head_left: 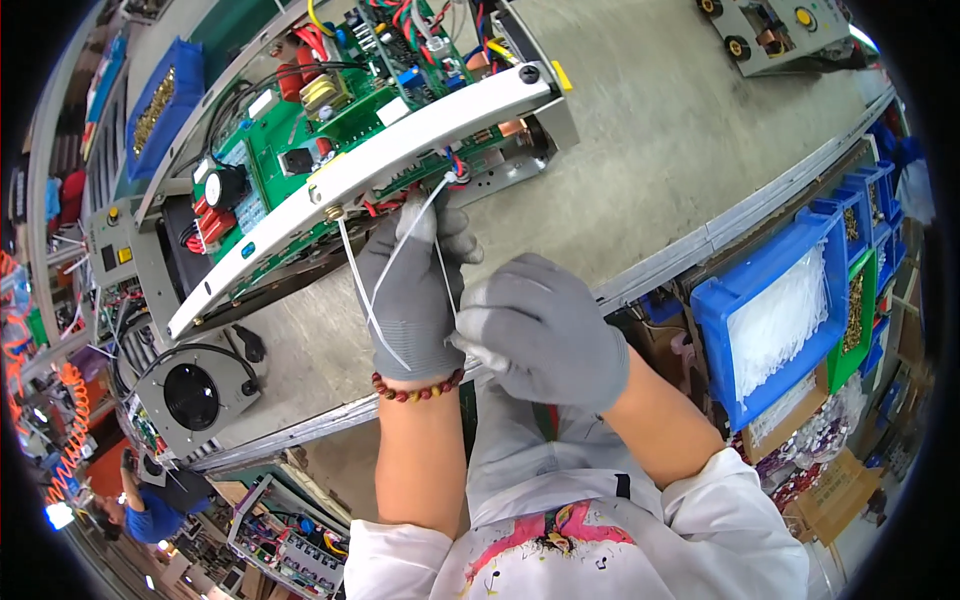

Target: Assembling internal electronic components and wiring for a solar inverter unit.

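Note:
My right hand (545, 330), in a grey glove, pinches the tail of a white cable tie (445, 268). My left hand (410, 290), gloved too and with a bead bracelet (418, 390) at the wrist, is closed under the front rail, beside red wires (382, 208); what its fingertips grip is hidden. Another white cable tie (408, 238) is looped round red and blue wires (457, 165), its long tail slanting over my left hand. From the rail hangs a third white strip (358, 275). The white rail (400, 140) fronts an open chassis with a green circuit board (275, 175).
A grey metal workbench (640, 150) carries the chassis. A fan panel (190, 395) lies at the left, another unit (775, 35) at the far right. Blue bins (715, 320) with white cable ties line the right side; a blue tray (165, 105) of brass parts is far left. A person (160, 510) works lower left.

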`<state>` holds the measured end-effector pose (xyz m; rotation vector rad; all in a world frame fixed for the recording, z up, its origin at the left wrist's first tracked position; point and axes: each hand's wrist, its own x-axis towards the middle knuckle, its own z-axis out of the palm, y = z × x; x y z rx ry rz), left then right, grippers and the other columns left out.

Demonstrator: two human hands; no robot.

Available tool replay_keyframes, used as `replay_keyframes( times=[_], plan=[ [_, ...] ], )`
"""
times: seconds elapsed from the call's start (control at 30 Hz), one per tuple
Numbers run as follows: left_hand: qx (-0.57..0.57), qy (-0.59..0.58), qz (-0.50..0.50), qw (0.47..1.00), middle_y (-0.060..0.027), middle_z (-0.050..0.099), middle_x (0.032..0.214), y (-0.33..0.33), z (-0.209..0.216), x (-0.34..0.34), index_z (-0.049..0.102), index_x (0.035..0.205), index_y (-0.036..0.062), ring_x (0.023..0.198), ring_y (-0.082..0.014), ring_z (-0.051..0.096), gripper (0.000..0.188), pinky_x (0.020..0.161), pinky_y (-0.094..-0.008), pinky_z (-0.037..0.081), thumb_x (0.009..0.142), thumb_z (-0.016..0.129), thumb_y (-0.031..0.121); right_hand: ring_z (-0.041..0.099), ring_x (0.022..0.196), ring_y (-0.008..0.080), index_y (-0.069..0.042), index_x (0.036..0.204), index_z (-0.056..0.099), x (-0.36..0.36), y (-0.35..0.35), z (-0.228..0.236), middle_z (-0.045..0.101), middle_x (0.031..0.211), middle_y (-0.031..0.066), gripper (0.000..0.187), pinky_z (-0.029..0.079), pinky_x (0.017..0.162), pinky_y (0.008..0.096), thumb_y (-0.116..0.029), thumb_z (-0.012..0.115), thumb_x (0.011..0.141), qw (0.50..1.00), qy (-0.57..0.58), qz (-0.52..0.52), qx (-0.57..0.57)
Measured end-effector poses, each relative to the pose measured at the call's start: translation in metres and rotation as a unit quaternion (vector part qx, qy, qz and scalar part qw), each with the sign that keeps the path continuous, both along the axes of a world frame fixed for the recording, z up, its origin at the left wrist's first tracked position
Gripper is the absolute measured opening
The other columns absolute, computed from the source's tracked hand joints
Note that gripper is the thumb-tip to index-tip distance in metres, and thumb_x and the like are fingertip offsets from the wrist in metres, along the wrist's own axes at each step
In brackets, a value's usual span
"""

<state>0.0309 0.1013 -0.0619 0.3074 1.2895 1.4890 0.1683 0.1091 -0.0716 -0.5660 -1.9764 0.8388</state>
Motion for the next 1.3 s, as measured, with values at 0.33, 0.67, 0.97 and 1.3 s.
replay_keyframes(
  times=[0.33,0.67,0.97,1.3],
  plan=[
    [-0.028,0.141,-0.041,0.989,-0.0097,0.064,0.075,-0.008,0.01,-0.004,0.066,0.096,-0.0058,0.061,-0.0131,0.057,0.025,0.057,-0.0229,0.044,0.093,0.058,0.018,0.062,0.065,0.0356,-0.006,0.079,0.06,-0.007,0.012,0.021,0.06,0.071,0.0166,0.016,0.048,0.058,0.0444,-0.021,0.061,0.084,0.958,-0.174,-0.095,-0.208],
    [-0.02,0.127,-0.059,0.99,-0.0069,0.065,0.091,0.0,0.011,-0.019,0.063,0.105,0.0016,0.085,-0.0149,0.06,0.022,0.078,-0.031,0.048,0.094,0.053,0.018,0.067,0.067,0.0344,-0.005,0.067,0.067,-0.017,0.025,0.03,0.067,0.07,0.0172,0.024,0.052,0.063,0.0456,-0.022,0.052,0.076,0.96,-0.236,0.055,-0.14],
    [-0.087,-0.043,-0.182,0.979,-0.0053,0.061,0.075,-0.007,-0.006,-0.032,0.062,0.099,0.0045,0.066,-0.0141,0.055,0.024,0.065,-0.0306,0.046,0.097,0.054,0.027,0.068,0.083,0.0285,-0.006,0.095,0.068,0.056,-0.022,0.072,0.069,0.089,0.0088,0.022,0.054,0.069,0.0402,-0.02,0.061,0.08,0.904,-0.351,0.131,-0.204],
    [-0.037,0.645,0.019,0.763,-0.0064,0.052,0.106,-0.053,-0.035,0.022,0.049,0.128,0.0006,0.078,-0.0146,0.046,0.072,0.065,-0.0265,0.042,0.071,0.082,0.028,0.059,0.103,0.0231,0.002,0.124,0.055,0.462,-0.154,-0.052,0.061,0.12,0.0131,0.036,0.047,0.089,0.033,-0.013,0.056,0.092,0.591,-0.411,-0.635,-0.28]
  ],
)
